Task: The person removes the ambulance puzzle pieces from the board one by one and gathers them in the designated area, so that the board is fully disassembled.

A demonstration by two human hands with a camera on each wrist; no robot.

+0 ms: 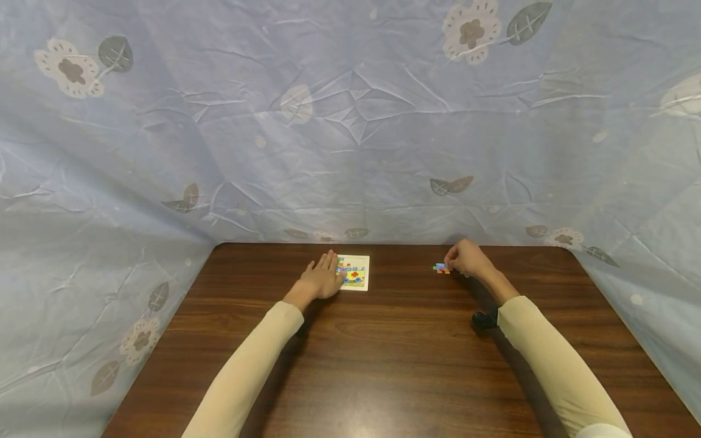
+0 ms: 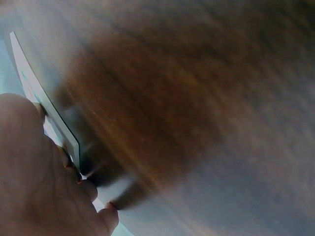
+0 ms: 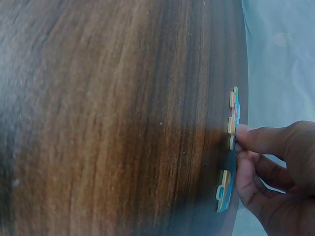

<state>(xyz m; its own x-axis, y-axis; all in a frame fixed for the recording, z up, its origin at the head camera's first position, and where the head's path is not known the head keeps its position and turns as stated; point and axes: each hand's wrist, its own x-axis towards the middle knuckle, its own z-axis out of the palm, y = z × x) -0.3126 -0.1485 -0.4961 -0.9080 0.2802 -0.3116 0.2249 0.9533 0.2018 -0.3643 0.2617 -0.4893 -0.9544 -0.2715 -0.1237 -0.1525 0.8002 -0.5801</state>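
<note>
My left hand [image 1: 322, 278] lies with straight fingers over the left edge of a white-framed jigsaw puzzle board [image 1: 360, 287], which shows a colourful vehicle with a red cross. In the left wrist view the board [image 2: 42, 96] appears edge-on beside the thumb, partly hidden by the hand [image 2: 39, 172]. To the right, my right hand [image 1: 470, 258] pinches a small puzzle piece [image 3: 232, 142] between thumb and fingers, low at the table surface. This piece adjoins other colourful pieces [image 1: 439, 267]. Another loose piece [image 3: 224, 191] lies just beside the fingertips of the right hand [image 3: 275, 167].
A brown wood-grain table [image 1: 372, 359] spreads under both arms. Behind its far edge hangs a pale blue floral cloth [image 1: 356, 182], which also covers the sides. A dark object [image 1: 484, 320] sits at the right wrist.
</note>
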